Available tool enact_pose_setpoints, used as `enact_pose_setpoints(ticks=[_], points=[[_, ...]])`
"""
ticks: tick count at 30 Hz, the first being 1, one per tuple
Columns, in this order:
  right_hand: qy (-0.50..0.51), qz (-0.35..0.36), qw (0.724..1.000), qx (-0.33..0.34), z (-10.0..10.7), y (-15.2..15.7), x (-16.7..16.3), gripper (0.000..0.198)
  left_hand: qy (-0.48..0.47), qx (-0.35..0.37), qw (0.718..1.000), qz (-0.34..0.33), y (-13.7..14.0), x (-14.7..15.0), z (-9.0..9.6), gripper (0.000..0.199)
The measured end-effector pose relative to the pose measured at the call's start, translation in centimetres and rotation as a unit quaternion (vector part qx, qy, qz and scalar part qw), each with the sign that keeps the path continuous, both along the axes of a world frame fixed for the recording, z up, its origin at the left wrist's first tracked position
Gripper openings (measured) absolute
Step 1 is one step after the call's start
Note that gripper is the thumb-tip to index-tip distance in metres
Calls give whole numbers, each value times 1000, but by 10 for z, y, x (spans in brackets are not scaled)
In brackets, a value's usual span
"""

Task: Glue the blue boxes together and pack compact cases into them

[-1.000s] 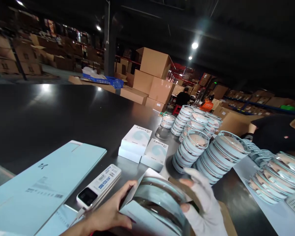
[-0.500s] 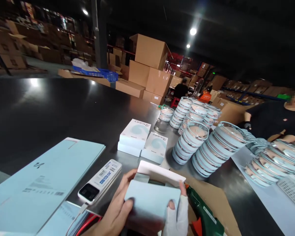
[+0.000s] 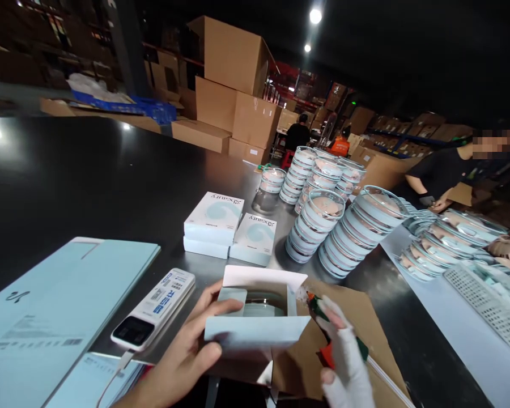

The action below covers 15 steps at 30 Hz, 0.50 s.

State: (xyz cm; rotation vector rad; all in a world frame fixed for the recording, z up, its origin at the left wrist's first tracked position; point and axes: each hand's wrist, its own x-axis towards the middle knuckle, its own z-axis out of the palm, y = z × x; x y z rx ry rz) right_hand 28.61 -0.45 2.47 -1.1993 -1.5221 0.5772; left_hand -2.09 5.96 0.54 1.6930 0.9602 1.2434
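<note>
My left hand (image 3: 191, 334) grips a small light-blue carton (image 3: 255, 331) by its left side, fingers over a side flap and the thumb on the front. The carton's top flaps stand up, and a clear round container shows inside. To its right, my right hand (image 3: 344, 351), in a white fingerless covering, has its fingers apart and is off the carton. Partly behind that hand lies a green glue gun (image 3: 360, 345) with an orange trigger and a white cord, on a piece of brown cardboard (image 3: 374, 317).
Closed white-and-blue boxes (image 3: 215, 215) sit ahead, beside stacked clear round containers (image 3: 314, 221). At left are flat light-blue carton sheets (image 3: 68, 300) and a white power bank (image 3: 155, 309) with a cable. A co-worker (image 3: 437, 170) stands at the right, near a white basket (image 3: 488, 300).
My right hand has let go of the carton and moved right toward the glue gun. The carton's front flap has tipped outward, exposing the inside. The view has shifted slightly.
</note>
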Motion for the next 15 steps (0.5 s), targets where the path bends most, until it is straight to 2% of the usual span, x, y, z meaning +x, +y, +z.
enact_pose_setpoints(ticks=[2,4,7,10,12,13,15], points=[[-48,44,998,1,4,9,-24,74,-15,3,1000,2,-6,5,-1,65],[-55,50,997,-34,5,19,-47,71,-24,10,1000,11,-10,10,2,71],[26,-45,997,-54,0,25,-77,59,-12,14,1000,20,-11,20,8,61],[124,-150,975,-107,-7,23,-104,60,-69,-17,992,109,-9,33,9,34],[161,-156,966,-129,-10,20,-111,63,-138,-41,975,168,-8,39,8,26],[167,-146,968,-121,-11,18,-109,65,-145,-50,973,170,-7,39,7,26],[129,-126,981,-74,-10,13,-87,67,-91,-74,985,127,-6,33,6,29]])
